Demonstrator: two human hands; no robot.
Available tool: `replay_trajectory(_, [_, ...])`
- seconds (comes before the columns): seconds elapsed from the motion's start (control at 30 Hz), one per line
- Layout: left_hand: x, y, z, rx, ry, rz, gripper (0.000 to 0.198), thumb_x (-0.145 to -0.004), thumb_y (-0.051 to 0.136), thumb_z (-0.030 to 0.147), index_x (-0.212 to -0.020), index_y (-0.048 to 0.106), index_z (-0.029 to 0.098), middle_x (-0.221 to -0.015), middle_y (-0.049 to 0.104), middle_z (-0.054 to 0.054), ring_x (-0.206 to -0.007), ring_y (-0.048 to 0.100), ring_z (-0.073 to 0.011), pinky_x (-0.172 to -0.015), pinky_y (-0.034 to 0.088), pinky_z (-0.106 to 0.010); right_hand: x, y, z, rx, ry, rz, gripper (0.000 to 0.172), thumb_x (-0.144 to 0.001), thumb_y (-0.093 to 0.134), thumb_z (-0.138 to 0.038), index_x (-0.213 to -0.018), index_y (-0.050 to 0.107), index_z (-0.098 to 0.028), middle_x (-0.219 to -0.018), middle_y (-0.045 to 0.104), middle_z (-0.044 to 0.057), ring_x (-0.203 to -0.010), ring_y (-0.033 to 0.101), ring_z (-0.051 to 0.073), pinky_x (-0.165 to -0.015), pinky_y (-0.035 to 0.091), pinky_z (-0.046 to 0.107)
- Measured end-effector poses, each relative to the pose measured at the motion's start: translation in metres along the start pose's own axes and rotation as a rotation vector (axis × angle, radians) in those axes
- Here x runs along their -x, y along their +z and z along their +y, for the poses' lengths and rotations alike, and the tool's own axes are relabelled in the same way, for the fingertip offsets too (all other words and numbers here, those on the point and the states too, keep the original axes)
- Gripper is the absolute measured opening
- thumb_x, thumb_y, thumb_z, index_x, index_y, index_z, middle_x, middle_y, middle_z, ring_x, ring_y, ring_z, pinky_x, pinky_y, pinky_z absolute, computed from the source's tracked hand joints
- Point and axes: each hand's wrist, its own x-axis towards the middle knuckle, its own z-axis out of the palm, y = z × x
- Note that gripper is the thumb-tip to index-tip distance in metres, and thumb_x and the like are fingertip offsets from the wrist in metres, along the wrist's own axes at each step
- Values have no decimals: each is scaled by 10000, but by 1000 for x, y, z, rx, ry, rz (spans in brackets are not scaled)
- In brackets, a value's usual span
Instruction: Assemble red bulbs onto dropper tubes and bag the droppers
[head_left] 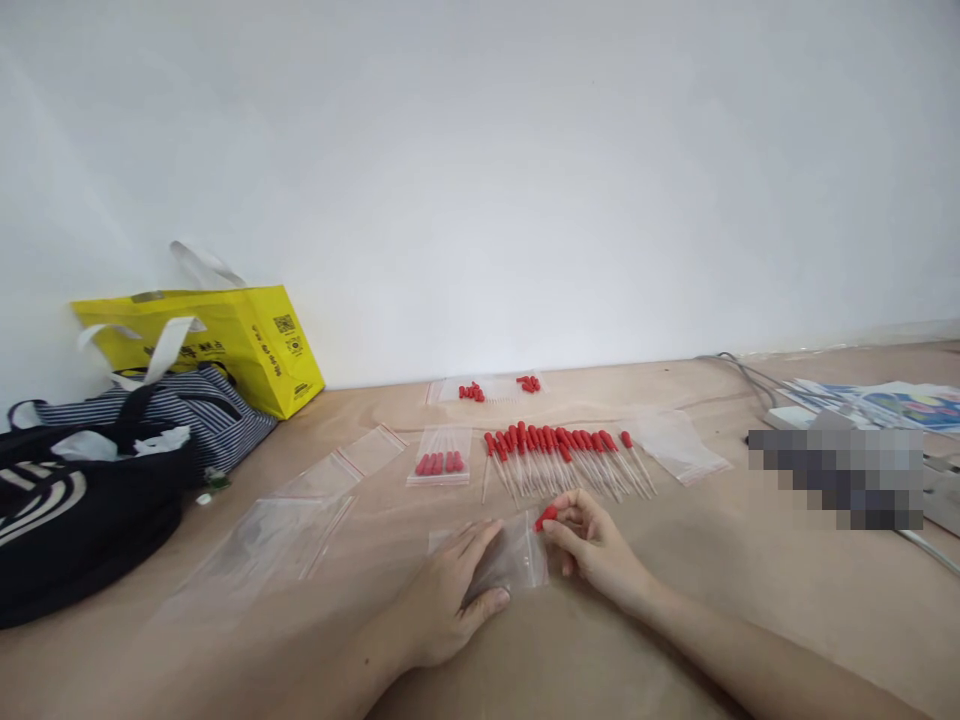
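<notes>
Head view over a wooden table [750,610] set against a white wall. Left hand [450,600] lies palm down on the near half of a small clear bag [521,558], fingers spread flat and gripping nothing. The flat press looks meant to pin the slippery plastic so it cannot slide. Right hand [596,548] sits at 3 o'clock of that bag, touching its right edge, thumb and forefingers pinched shut on a dropper [546,517]. Only its red bulb shows past the fingertips; the stem is hidden by the fingers or too faint to tell. The pinch is close to the bulb, probably for control of the thin end. At 12 o'clock of the hands, near, a row of droppers [562,455] lies side by side, bulbs toward the wall, likely fanned out so each can be picked singly. At 11 o'clock is a flat bag with red pieces [440,460], apart from the row. Farther back at 12 o'clock, two more packets [491,390] lie by the wall. A loose empty bag [679,445] lies at 1 o'clock, just beside the row's right end. A spread of empty bags [300,520] runs at 9 to 10 o'clock, within the left arm's reach. Farther off at 10 o'clock a yellow bag [225,340] leans on the wall, with a striped bag [195,410] and a black bag [67,520] before it. At 2 o'clock are a cable [742,375] and printed papers [892,402].
</notes>
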Motion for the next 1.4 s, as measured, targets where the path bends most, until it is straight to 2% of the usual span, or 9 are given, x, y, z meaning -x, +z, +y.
replay_trajectory(0.17, [2, -2, -1, 24, 10, -15, 602, -783, 492, 379, -1311, 253, 217, -1333, 363, -81, -1197, 339, -251, -993, 285, -439, -1, -4, 3, 189, 18, -191, 195, -686, 573, -325, -762, 450, -193, -681, 570, -26, -410, 419, 47, -324, 298, 147])
replay_trajectory(0.3, [9, -8, -13, 77, 28, 3, 503, -845, 371, 413, -1307, 260, 251, -1325, 379, -52, -1184, 364, -223, -990, 303, -405, -1, -9, -1, 371, -81, -217, 73, -713, 544, -229, -756, 552, -170, -658, 580, -13, -493, 472, 68, -422, 353, 164])
replay_trajectory(0.5, [19, -11, -30, 4, 2, -60, 550, -798, 466, 435, -1298, 293, 281, -1341, 361, -41, -1213, 324, -251, -1004, 266, -449, 0, -17, -14, 586, -272, -373, 197, -760, 472, -185, -718, 664, -200, -809, 592, 20, -712, 534, 119, -635, 412, 221])
replay_trajectory(0.6, [16, -12, -26, -11, 21, -67, 537, -801, 466, 420, -1294, 305, 277, -1338, 368, -39, -1220, 314, -249, -1009, 254, -458, -8, -26, -19, 621, -239, -426, 211, -761, 460, -192, -707, 664, -195, -700, 589, 7, -631, 533, 114, -570, 406, 206])
replay_trajectory(0.7, [12, -14, -19, -16, 14, -74, 522, -796, 478, 386, -1281, 334, 254, -1328, 383, -46, -1217, 323, -245, -1007, 264, -452, -28, -32, -28, 736, -191, -281, 186, -743, 477, -215, -675, 647, -186, -599, 590, -8, -554, 523, 116, -505, 381, 197])
replay_trajectory(0.83, [9, -16, -15, 4, 6, -70, 525, -782, 499, 368, -1272, 351, 249, -1327, 385, -45, -1220, 319, -247, -1007, 263, -459, -72, -26, -44, 1010, -183, 48, 146, -730, 505, -237, -717, 646, -202, -749, 648, 4, -707, 574, 137, -629, 406, 209])
replay_trajectory(0.93, [8, -16, -15, -1, 11, -67, 523, -782, 499, 370, -1270, 356, 245, -1328, 385, -48, -1220, 318, -249, -1003, 266, -463, -105, -14, -48, 1062, -148, 177, 231, -754, 485, -318, -879, 640, -201, -935, 629, 60, -862, 563, 193, -714, 398, 269])
replay_trajectory(1.2, [9, -18, -11, -9, 26, -53, 518, -770, 515, 353, -1256, 378, 238, -1304, 418, -52, -1192, 361, -235, -998, 283, -443, -141, 6, -31, 958, -64, 322, 237, -699, 535, -376, -762, 640, -173, -975, 597, 108, -890, 561, 248, -723, 397, 336])
replay_trajectory(1.4, [9, -17, -13, 6, 25, -44, 520, -771, 515, 353, -1260, 374, 248, -1305, 417, -47, -1200, 350, -244, -1001, 280, -443, -123, -20, -41, 680, -138, 329, 267, -798, 381, -384, -824, 522, -159, -797, 629, 53, -688, 587, 136, -602, 429, 236])
